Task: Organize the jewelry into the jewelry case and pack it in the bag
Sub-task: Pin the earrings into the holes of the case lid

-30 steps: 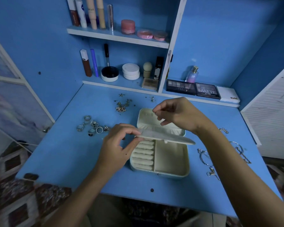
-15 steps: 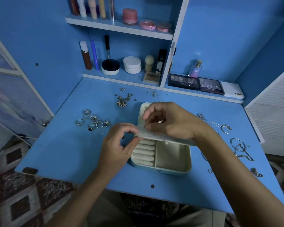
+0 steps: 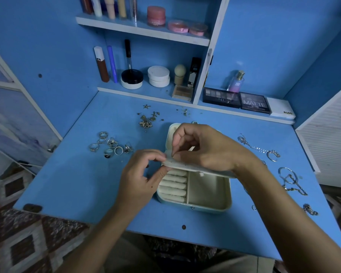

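A pale open jewelry case (image 3: 207,194) lies mid-desk, with ring rolls on its left and an empty compartment on its right. A flat earring panel (image 3: 185,166) hangs level over it. My left hand (image 3: 144,178) pinches the panel's left corner. My right hand (image 3: 203,146) rests on the panel and pinches a tiny earring against its top. Several rings (image 3: 110,144) lie to the left, earrings (image 3: 148,120) behind the case, and chains (image 3: 260,148) and bracelets (image 3: 291,180) to the right. No bag is in view.
Shelves at the back hold cosmetics: jars (image 3: 158,75), tubes (image 3: 101,64), a perfume bottle (image 3: 235,82) and eyeshadow palettes (image 3: 254,102). The blue desk (image 3: 67,184) ends near me. A white louvered door (image 3: 331,138) stands on the right.
My right hand came down from above the case onto the panel and now pinches a small earring there. My left hand kept its hold on the panel's corner. The view shifted slightly.
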Available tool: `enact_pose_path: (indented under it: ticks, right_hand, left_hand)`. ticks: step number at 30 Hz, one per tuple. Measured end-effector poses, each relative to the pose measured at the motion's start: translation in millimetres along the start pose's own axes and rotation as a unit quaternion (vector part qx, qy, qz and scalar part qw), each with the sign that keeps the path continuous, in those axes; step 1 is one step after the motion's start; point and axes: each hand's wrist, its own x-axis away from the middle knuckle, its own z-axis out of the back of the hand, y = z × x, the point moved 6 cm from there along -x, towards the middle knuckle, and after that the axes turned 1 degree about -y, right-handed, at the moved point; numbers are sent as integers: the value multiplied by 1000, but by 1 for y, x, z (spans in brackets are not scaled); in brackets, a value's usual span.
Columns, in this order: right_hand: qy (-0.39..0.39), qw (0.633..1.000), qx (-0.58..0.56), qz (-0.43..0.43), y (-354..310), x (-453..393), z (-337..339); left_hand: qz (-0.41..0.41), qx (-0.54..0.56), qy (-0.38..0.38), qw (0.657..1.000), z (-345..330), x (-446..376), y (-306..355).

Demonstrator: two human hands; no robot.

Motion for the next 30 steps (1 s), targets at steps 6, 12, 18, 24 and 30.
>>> enact_pose_path:
  ticks: [6,12,18,24,30]
  right_hand:
    - [-3,1000,14,1,-5,1,-1]
    - [-1,1000,26,7,-8,3,-2]
    - [-3,999,37,8,-9,3,-3]
    - [-9,998,64,5,-13,2,-4]
    - [-21,996,85,-8,-16,-1,-3]
  left_hand:
    - [6,7,-1,1000,-1,0,-1]
    - [2,11,-3,1000,0,0,-1]
    - [-1,12,0,1000,0,0,0]
    - [0,-1,0,1000,0,0,1]
    - [9,9,-1,1000,0,0,0]
